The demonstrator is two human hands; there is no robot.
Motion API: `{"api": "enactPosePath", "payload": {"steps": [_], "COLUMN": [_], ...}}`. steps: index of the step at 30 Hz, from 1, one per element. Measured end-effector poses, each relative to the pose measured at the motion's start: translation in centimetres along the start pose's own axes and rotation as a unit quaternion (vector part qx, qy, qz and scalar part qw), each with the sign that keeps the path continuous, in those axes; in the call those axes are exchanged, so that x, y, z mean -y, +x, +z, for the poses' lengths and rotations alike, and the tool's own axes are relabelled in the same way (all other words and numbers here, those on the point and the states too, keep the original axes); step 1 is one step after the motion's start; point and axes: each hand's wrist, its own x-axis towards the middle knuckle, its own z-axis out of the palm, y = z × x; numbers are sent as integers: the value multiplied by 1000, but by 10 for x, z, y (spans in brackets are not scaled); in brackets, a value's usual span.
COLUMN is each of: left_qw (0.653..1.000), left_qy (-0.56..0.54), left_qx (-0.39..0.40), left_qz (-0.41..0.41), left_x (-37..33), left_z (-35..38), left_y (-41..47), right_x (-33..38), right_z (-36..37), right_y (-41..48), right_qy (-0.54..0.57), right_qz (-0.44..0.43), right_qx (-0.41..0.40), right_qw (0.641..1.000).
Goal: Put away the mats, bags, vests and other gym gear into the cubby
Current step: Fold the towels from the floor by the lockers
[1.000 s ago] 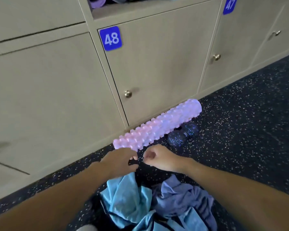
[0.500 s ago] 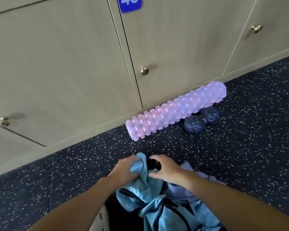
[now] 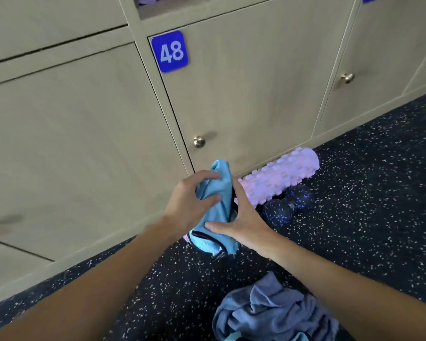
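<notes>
A light blue vest (image 3: 217, 207) with dark trim is bunched up above the floor between both hands. My left hand (image 3: 190, 205) grips it from the left, fingers curled over the cloth. My right hand (image 3: 241, 222) holds its right side, thumb across the lower part. A greyish-blue garment (image 3: 268, 313) lies crumpled on the floor below. Against the cabinet base lies a pink ridged foam roller (image 3: 280, 175), with a black blue-speckled peanut ball (image 3: 288, 205) beside it.
Beige cabinet doors with round knobs (image 3: 199, 142) fill the wall ahead; one bears a blue plate "48" (image 3: 170, 51). An open cubby (image 3: 182, 3) above holds something purple. The floor (image 3: 379, 205) is dark speckled rubber.
Both hands went down to the cloth pile, took hold of the light blue vest and lifted it off the floor. The greyish-blue garment stays on the floor.
</notes>
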Motion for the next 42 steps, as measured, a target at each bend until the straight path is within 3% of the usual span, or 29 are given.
{"api": "enactPosePath", "payload": {"steps": [5,9,12,16,19,22,27,30,34,35,38,39,42], "left_qw": [995,988,979,936,913,912,889,875,858,854,854,854,854], "left_qy": [-34,-46,11,173,336,385,430,448,481,490,494,494,493], "left_qx": [-17,1,1,-101,-91,-4,13,39,50,55,62,64,67], "left_qz": [96,150,202,290,213,141,157,179,171,169,150,151,152], "left_x": [-71,-127,-167,-209,-229,-229,-229,-235,-237,-237,-235,-238,-241], "left_z": [-17,-34,-55,-102,-132,-138,-140,-143,-145,-146,-146,-146,-147], "left_y": [45,76,99,142,175,196,217,223,232,235,242,242,245], "right_x": [46,91,126,172,209,239,271,291,362,389,451,457,455], "right_z": [-12,-25,-43,-71,-90,-103,-113,-117,-121,-123,-122,-118,-105], "right_y": [24,39,49,61,70,83,113,123,164,185,239,245,249], "right_qy": [-19,-27,-22,-39,-47,-54,-36,9,113,102,-100,-176,-237], "right_qz": [-102,-177,-221,-275,-326,-363,-405,-449,-524,-518,-378,-319,-322], "right_qx": [-165,-245,-289,-348,-363,-386,-422,-474,-566,-551,-327,-259,-214], "right_qw": [981,953,931,895,871,846,810,757,626,646,861,894,891]}}
